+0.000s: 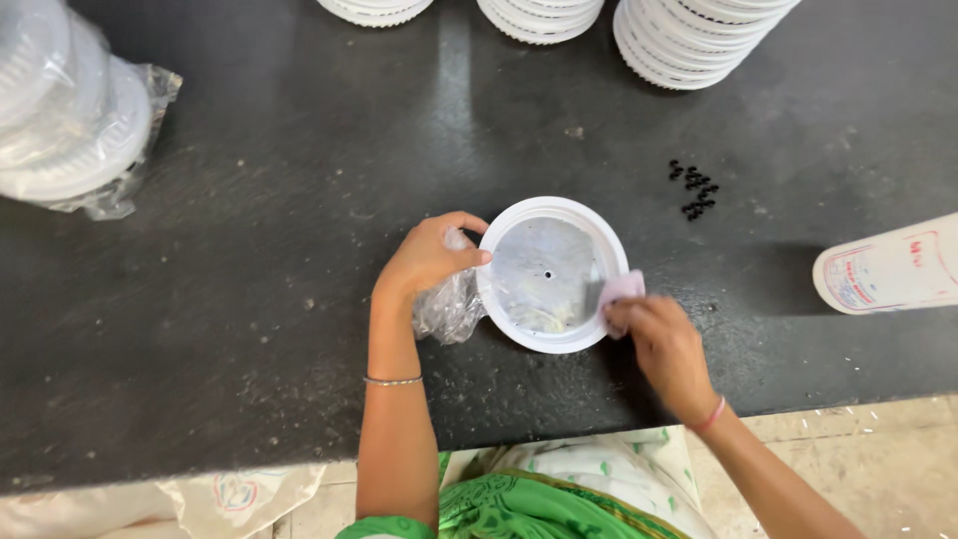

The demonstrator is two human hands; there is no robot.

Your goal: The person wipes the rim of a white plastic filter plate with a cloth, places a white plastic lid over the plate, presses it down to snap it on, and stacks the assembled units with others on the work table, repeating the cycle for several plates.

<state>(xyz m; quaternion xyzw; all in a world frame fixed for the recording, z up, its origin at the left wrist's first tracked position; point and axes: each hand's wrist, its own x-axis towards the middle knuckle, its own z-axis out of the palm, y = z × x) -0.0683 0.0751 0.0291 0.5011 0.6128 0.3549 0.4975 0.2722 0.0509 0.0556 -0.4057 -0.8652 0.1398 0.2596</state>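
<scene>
A white red-printed tube lies at your right; bagged white discs sit far left. Your left hand pinches the round white dish, face up, with crumpled plastic; right hand fingers grip a pink cloth.

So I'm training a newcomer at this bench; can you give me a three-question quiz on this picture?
1. True or false: the right hand presses a pink cloth against the rim of the white disc.
2. What does the left hand hold beside the disc? A) a brush B) crumpled clear plastic C) a knife
3. What small things lie on the dark counter to the right of the disc?

Key: 1 true; 2 B; 3 a cluster of small black beads.
</scene>
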